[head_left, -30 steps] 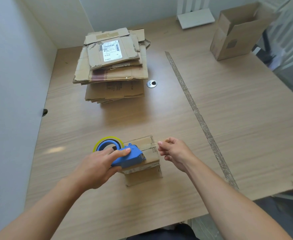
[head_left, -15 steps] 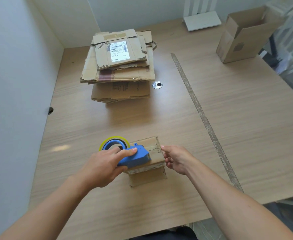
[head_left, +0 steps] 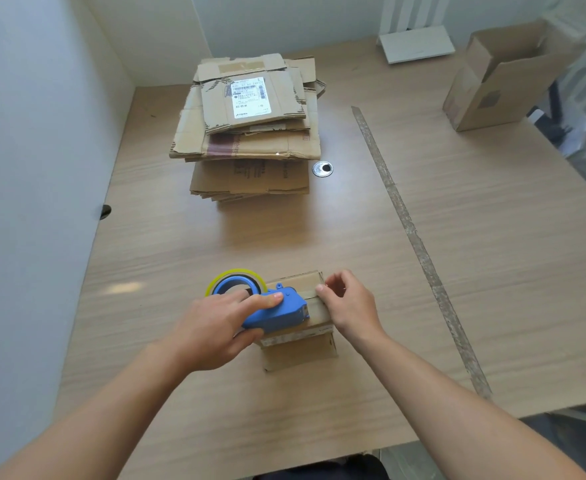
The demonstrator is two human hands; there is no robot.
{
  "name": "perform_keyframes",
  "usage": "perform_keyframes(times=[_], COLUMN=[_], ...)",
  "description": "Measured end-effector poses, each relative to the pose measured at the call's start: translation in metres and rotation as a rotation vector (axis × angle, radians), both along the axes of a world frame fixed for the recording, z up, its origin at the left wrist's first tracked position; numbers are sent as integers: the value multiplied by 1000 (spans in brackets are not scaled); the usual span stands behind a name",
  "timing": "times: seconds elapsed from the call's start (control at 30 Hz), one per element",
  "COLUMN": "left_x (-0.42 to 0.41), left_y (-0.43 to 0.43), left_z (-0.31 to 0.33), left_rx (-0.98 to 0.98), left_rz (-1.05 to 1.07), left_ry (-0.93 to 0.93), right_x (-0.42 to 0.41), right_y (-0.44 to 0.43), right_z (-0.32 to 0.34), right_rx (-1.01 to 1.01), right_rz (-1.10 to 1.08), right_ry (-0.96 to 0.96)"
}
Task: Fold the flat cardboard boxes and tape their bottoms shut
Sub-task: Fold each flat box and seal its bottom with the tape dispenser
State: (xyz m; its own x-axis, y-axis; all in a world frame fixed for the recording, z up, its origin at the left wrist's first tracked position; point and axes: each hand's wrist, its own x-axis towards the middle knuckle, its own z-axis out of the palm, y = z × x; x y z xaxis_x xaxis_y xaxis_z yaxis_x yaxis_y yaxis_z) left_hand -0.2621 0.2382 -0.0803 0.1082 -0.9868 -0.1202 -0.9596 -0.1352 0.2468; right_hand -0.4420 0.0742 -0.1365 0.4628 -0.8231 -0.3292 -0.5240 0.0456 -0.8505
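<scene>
- Lifting off the side wall it gripped half a second ago, the right hand (head_left: 348,306) now sits at the top right edge of the small cardboard box (head_left: 302,355). Its fingers are curled, and the thumb and forefinger pinch the end of a strip of tape (head_left: 311,294).
- The left hand (head_left: 215,330) has kept its place, fingers wrapped round the blue tape dispenser (head_left: 279,311), forefinger stretched along the top. The dispenser still rests on the box top, its yellow-edged tape roll (head_left: 236,277) overhanging the box's left side.
- The box stands at lower centre of the frame on the wooden table (head_left: 492,271), between the two hands.
- The dispenser and the left hand hide most of the box top and its left side; the seam cannot be seen.
- A stack of flattened boxes (head_left: 250,147) lies at upper centre, the top one bearing a white shipping label (head_left: 248,98). A metal grommet (head_left: 322,169) sits just right of it.
- An open, folded box (head_left: 485,95) stands at upper right, well apart. A worn line of tape (head_left: 416,244) runs down the table between it and the hands.
</scene>
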Motion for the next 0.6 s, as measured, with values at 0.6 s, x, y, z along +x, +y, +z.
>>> perform_keyframes(times=[0.6], left_x=[5], left_y=[-5], left_z=[6], left_rx=[47], left_rz=[-47], left_ry=[57], right_x=[3], right_y=[9], right_z=[-9], right_rx=[-5], right_rz=[-14], right_ry=[28])
